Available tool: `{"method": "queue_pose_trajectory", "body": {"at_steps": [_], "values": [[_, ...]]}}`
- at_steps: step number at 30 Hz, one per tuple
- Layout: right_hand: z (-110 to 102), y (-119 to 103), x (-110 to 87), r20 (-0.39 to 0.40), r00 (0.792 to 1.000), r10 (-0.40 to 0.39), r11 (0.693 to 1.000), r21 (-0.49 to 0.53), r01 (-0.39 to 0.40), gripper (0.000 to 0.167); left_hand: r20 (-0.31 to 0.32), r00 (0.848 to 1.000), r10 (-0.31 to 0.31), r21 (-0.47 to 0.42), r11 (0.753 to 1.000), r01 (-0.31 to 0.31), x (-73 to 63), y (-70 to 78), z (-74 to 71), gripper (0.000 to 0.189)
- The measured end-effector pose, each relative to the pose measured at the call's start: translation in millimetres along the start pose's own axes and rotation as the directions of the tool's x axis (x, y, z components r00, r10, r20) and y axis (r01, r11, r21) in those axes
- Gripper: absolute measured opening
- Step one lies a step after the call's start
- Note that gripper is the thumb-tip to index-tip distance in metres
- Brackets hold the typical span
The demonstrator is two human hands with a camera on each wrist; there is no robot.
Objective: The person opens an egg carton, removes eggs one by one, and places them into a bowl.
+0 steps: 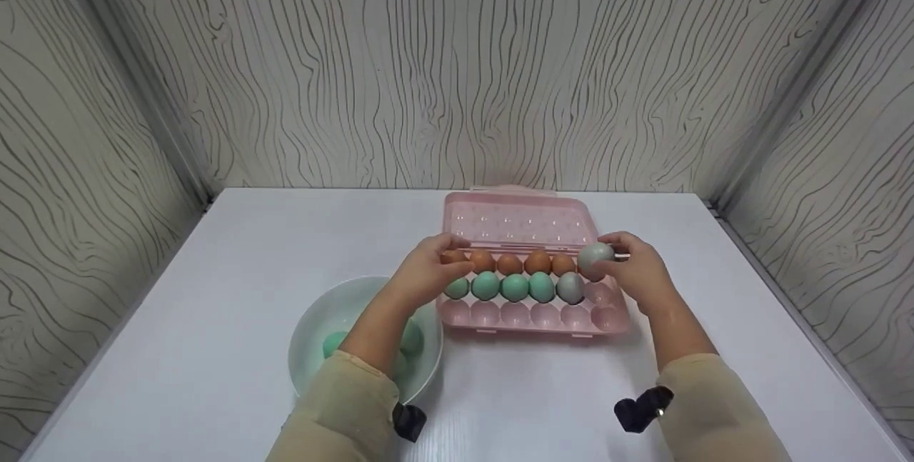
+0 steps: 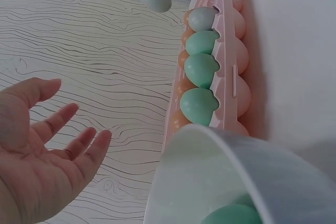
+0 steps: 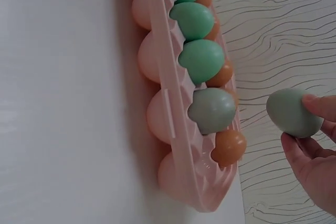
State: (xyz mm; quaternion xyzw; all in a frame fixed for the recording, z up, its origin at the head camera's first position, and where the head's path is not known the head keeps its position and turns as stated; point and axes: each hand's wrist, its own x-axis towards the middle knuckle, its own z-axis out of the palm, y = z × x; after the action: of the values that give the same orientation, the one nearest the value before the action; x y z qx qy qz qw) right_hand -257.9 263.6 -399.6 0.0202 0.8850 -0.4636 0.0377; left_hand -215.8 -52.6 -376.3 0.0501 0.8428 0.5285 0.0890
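Note:
My right hand [image 1: 640, 270] pinches a pale grey-green egg [image 3: 294, 113] between thumb and fingers, raised over the right end of a pink egg carton [image 1: 545, 317]. Brown eggs [image 1: 538, 262] fill most of the carton's back row. In the middle row sit several mint-green eggs [image 1: 514, 288] with one pale grey egg [image 1: 570, 288] at their right; the cup beyond it and the front-row cups show bare pink. Near the carton's left end is my left hand [image 1: 430, 270], its fingers spread and holding nothing in the left wrist view.
A white bowl [image 1: 308, 319] with several green eggs [image 1: 334, 343] stands left of the carton, partly beneath my left forearm. The carton's lid [image 1: 520, 218] lies folded back behind it. Wood-grain patterned walls [image 1: 428, 69] enclose the white table [image 1: 243, 255] at the back and sides.

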Motion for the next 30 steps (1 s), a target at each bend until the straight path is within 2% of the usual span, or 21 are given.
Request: {"method": "queue_pose_trajectory", "body": {"at_steps": [4,9,14,18,24,30], "values": [[4.5,-13.9,-3.1,0.022,0.999,-0.029,0.996,0.091,0.027,0.051,-0.001,1.0,0.015,0.013,1.0,-0.015,-0.7,1.5,0.6,0.039],[14.3,-31.4,-9.0,0.064,0.993,-0.095,0.984,0.154,0.085,0.048,0.004,0.999,0.049,0.025,0.998,-0.049,-2.3,3.8,2.3,0.039],[26.2,-47.8,-16.6,0.095,0.978,-0.187,0.967,0.194,0.166,0.044,0.024,0.997,0.079,0.033,0.996,-0.08,-2.4,5.8,6.0,0.038],[35.8,-59.2,-21.9,0.109,0.966,-0.232,0.951,0.233,0.202,0.041,0.04,0.993,0.113,0.042,0.993,-0.114,-1.4,6.4,8.9,0.043],[49.0,-71.8,-27.8,0.146,0.953,-0.267,0.945,0.234,0.229,0.041,0.055,0.986,0.159,0.021,0.987,-0.161,-1.3,8.5,11.4,0.049],[60.3,-83.4,-34.4,0.164,0.954,-0.25,0.955,0.202,0.215,0.042,0.058,0.978,0.201,0.037,0.979,-0.203,-1.9,10.5,12.2,0.048]]}}
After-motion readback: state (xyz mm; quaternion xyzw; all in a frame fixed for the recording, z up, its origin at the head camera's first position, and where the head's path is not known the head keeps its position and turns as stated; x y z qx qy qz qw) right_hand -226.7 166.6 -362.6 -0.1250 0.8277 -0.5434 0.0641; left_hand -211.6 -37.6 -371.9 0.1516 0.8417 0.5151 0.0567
